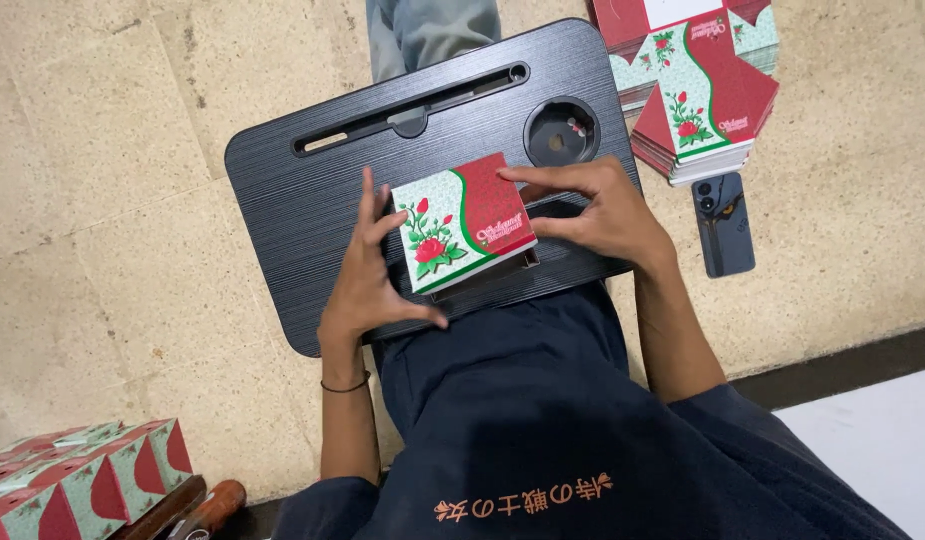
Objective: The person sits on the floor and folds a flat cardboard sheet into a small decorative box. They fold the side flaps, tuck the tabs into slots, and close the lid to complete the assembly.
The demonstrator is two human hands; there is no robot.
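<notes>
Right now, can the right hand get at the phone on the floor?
Probably yes. The right hand is busy pressing the folded box on the lap desk, but the phone lies uncovered on the floor just right of the desk, nothing between them.

Closed rose-printed box [462, 222] on lap desk [282, 190]

Red, mint-green, rose-printed box [460, 222]; black wood-grain lap tray [312, 200]; beige floor [102, 150].

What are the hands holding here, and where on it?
The red and green rose-printed box: left hand grips its left edge, right hand its right edge and top corner.
</notes>
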